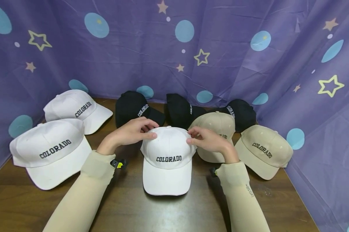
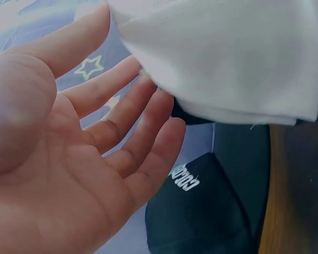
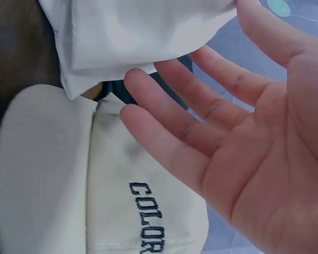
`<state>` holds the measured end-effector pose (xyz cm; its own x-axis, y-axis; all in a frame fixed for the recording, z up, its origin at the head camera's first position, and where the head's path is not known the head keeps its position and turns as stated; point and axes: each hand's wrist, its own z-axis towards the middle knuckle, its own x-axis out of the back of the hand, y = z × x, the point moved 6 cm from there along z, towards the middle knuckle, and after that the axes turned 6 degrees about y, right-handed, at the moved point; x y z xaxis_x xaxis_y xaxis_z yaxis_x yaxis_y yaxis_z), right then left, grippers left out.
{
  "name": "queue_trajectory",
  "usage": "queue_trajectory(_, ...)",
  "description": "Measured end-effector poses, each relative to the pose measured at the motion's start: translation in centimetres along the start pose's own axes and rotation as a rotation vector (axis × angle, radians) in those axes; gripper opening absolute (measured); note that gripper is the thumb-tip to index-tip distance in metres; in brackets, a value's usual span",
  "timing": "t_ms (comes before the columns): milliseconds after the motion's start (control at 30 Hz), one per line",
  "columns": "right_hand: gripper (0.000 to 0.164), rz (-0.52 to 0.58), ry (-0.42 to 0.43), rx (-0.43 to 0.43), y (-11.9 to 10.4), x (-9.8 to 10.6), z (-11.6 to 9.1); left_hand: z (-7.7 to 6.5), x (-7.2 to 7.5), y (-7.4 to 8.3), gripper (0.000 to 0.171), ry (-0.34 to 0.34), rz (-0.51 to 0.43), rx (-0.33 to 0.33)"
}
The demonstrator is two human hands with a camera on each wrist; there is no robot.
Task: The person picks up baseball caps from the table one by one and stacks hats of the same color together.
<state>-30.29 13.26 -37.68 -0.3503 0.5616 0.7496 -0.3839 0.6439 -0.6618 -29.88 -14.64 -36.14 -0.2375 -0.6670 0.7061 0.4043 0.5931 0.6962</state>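
Observation:
A white baseball cap [image 1: 168, 149] with COLORADO lettering sits on the table in front of the person, brim toward them. At its crown, the left hand [image 1: 133, 130] touches the left side with thumb and fingertips, the fingers only loosely bent. The right hand [image 1: 209, 139] mirrors this on the right side. In the left wrist view the fingers [image 2: 143, 127] are spread along the lower edge of the white cap [image 2: 228, 58]. Likewise, the right wrist view shows extended fingers [image 3: 175, 121] beside the cap's edge, the palm standing away from the fabric.
Two more white caps [image 1: 51, 151] stand at the left. Black caps [image 1: 130, 108] line the back by the purple curtain [image 1: 151, 38]. Two beige caps [image 1: 264, 148] are at the right, one partly behind the right hand. Bare wooden table [image 1: 133, 209] shows in front.

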Motion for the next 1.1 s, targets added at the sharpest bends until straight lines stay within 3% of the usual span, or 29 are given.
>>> queue_trajectory(133,0.043,0.004,0.015,0.018,-0.4,0.8,-0.6,-0.3,1.2,0.1,0.041,0.034,-0.003,-0.010)
queue_trajectory(333,0.038,0.029,0.054,0.086,-0.9,1.7,-1.1,-1.5,4.4,0.0,0.039,0.128,0.069,-0.001)
queue_trajectory(700,0.037,0.068,0.170,0.147,-2.2,3.0,-2.0,-6.1,10.2,0.7,0.039,0.280,0.198,0.017)
queue_trajectory(867,0.045,0.054,0.224,0.200,-3.9,3.6,-2.4,-8.9,13.2,-0.6,0.039,0.316,0.280,0.042)
queue_trajectory(1100,0.045,0.024,0.270,0.268,-6.4,3.5,-3.0,-13.5,19.0,-4.6,0.045,0.368,0.421,0.186)
